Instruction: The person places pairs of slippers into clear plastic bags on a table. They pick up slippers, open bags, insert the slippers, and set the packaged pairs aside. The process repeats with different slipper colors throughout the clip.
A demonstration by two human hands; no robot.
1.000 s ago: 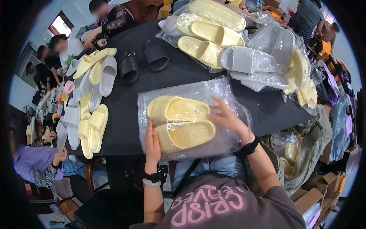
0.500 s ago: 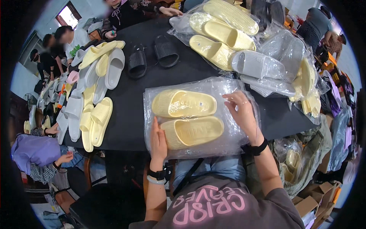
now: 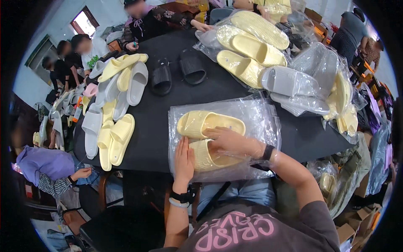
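1. Pale blue walls (image 3: 115, 12) stand far beyond both hands, with several people working along them.
2. Black cloth covers a table (image 3: 153, 134), which spreads beneath the hands and reaches out ahead of them and to their left.
3. Ahead and to the right of the grip lies a heap of bagged slippers (image 3: 262, 52), yellow and grey, in shiny clear plastic.
4. Well to the left of the grip, a person in a purple top (image 3: 48, 164) stands by the table's edge.
5. Nearer on that left side sits a pile of loose slippers (image 3: 119, 90) in yellow and grey.
6. Directly under the hands lies a clear plastic bag (image 3: 268, 124), reaching past them on both sides.
7. Ahead of the grip and slightly left, two black slippers (image 3: 193, 67) rest apart from each other.
8. Between and under the hands, the yellow pair (image 3: 191, 124) lies side by side within the bag's outline, straps toward the left.
9. Flat and straight-fingered, the left hand (image 3: 184, 159) rests against the nearer yellow slipper's toe end, clasping nothing.
10. Across the pair's middle reaches the right hand (image 3: 226, 140), fingers close together; whether it pinches anything, or is inside the bag, I cannot tell.
11. Dark wristbands (image 3: 267, 152) circle both wrists just behind the hands.
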